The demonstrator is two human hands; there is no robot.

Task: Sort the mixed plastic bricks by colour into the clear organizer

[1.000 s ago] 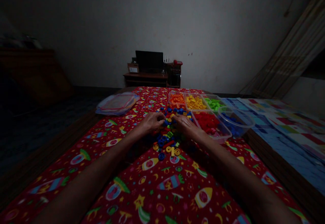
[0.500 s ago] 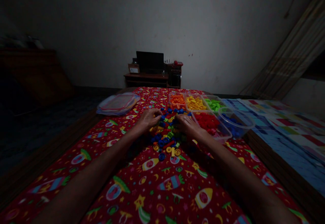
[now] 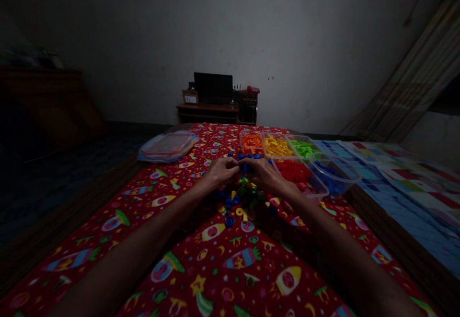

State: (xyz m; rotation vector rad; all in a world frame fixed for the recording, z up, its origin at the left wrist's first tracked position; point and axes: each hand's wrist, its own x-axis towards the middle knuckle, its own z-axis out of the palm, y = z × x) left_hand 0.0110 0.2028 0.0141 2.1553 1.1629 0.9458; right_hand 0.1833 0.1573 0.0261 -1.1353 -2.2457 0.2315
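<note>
A mixed pile of small plastic building blocks (image 3: 247, 192) in blue, green, yellow and red lies on the red patterned cloth (image 3: 179, 259). Over the pile's far part, my left hand (image 3: 220, 172) is bent with thumb and fingers drawn together. My right hand (image 3: 265, 173) curls in from the other side, its fingertips almost meeting the left ones. Whatever the fingers hold is too small and dark to make out. Blue blocks show just beyond and between the hands. A blue wheel-like piece (image 3: 229, 221) and a yellow ring piece (image 3: 239, 212) lie at the near edge.
Right of the pile stand clear tubs of sorted blocks: orange (image 3: 251, 142), yellow (image 3: 277, 146), green (image 3: 304, 149), red (image 3: 293, 170) and blue (image 3: 328, 178). Stacked clear lids (image 3: 167, 146) lie at left. Behind is a desk with a monitor (image 3: 213, 88).
Both hands have come together over the pile, the left moving right and the right slightly left, so their fingertips nearly touch. The tubs and lids stay where they were.
</note>
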